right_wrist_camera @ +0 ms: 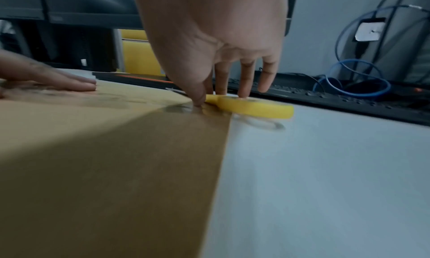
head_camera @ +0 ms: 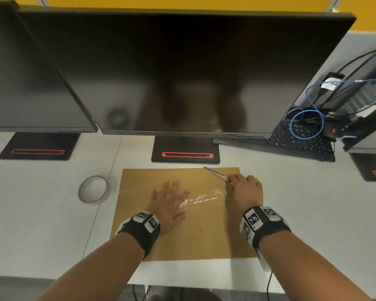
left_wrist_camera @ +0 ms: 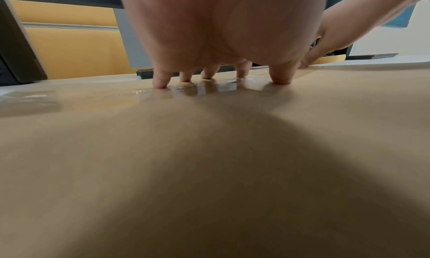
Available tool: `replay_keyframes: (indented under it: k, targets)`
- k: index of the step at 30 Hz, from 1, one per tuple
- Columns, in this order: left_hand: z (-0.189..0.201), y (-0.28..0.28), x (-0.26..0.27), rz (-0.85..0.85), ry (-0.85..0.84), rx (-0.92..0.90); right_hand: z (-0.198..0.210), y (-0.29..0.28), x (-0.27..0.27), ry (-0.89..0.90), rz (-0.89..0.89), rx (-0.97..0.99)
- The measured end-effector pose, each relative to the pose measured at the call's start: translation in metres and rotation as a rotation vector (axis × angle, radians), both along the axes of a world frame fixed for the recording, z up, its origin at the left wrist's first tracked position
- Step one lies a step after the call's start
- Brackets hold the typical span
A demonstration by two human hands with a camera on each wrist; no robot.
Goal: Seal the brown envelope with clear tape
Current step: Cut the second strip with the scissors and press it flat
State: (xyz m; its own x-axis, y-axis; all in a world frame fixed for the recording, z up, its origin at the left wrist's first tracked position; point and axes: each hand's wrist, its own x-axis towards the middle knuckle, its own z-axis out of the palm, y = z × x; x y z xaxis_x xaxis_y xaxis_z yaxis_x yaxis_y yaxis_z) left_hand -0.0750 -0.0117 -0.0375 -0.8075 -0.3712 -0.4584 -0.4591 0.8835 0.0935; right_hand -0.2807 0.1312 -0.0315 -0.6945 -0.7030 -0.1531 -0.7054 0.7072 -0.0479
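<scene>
Tape roll (head_camera: 93, 189) is sitting on the desk (head_camera: 41, 213) at about 9 o'clock from the envelope (head_camera: 182, 235), just off its left edge, untouched.

Envelope is lying flat, centred in front of the middle monitor's stand (head_camera: 185, 149). A strip of clear tape (head_camera: 201, 199) is running left-right across its upper half; the left part looks laid down, while the stretch at 3 o'clock of the left hand (head_camera: 168, 206) is wrinkling and catching light, so probably not fully stuck.

Left hand is pressing down on envelope and tape, fingers spread and straight, gripping nothing. The left wrist view is showing fingertips (left_wrist_camera: 280, 80) bearing on the glossy strip.

Right hand (head_camera: 246, 191) is sitting at the envelope's right edge, around 2 o'clock from the left hand, over the scissors (head_camera: 218, 173). Fingers are pointing down, resting on or just over the yellow handle (right_wrist_camera: 251, 105), thumb tip at the paper edge. Not curling round the handle as far as I can tell, so contact rather than a real hold; the picture is blurry there.

Handling, my read:
- Envelope: light, thin, semi-stiff paper, likely sliding easily on the smooth desk. Keep a flat palm on it and don't pinch it.
- Tape: flimsy, self-sticking, creasing easily. Take it by the free right end only, pull taut, then smooth it outward from the stuck part.
- Scissors: blades (head_camera: 214, 172) are lying across the top right corner, so they're worth moving clear before smoothing.
</scene>
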Motion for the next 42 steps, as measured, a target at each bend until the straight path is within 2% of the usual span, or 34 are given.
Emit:
replay_keyframes:
  k: [5, 9, 12, 14, 17, 20, 24, 26, 28, 32, 38, 42]
  targets:
    - [0.002, 0.000, 0.000, 0.027, 0.010, 0.025, 0.003, 0.000, -0.001, 0.000, 0.038, 0.170]
    - [0.001, 0.000, 0.001, 0.021, -0.006, 0.018, 0.009, -0.002, 0.001, -0.030, 0.054, 0.211]
    - [0.001, -0.002, 0.001, 0.024, -0.011, 0.031, 0.013, -0.003, 0.007, 0.042, 0.106, 0.125]
    - [0.004, -0.003, 0.001, 0.034, 0.002, 0.057, 0.017, -0.007, 0.013, 0.007, 0.137, 0.019]
    - [0.017, -0.012, 0.004, 0.080, 0.116, 0.075, 0.026, -0.020, 0.029, -0.117, 0.196, -0.109]
    - [0.034, -0.043, 0.018, 0.223, 0.185, -0.094, 0.037, -0.036, 0.054, -0.382, 0.241, -0.263]
    - [0.048, -0.093, 0.058, 0.541, 0.030, -0.196, 0.041, -0.060, 0.085, -0.600, 0.284, -0.331]
    - [0.048, -0.110, 0.079, 0.602, -0.053, -0.167, 0.042, -0.073, 0.098, -0.744, 0.256, -0.263]
    - [0.043, -0.120, 0.096, 0.608, -0.110, -0.113, 0.041, -0.086, 0.108, -0.812, 0.259, -0.140]
    - [0.034, -0.131, 0.115, 0.580, -0.105, -0.066, 0.036, -0.105, 0.122, -0.720, 0.385, 0.021]
    - [0.037, -0.145, 0.126, 0.576, 0.021, -0.057, 0.040, -0.120, 0.132, -0.400, 0.567, 0.088]
    - [0.039, -0.150, 0.131, 0.610, 0.058, 0.046, 0.048, -0.131, 0.142, -0.307, 0.656, 0.129]
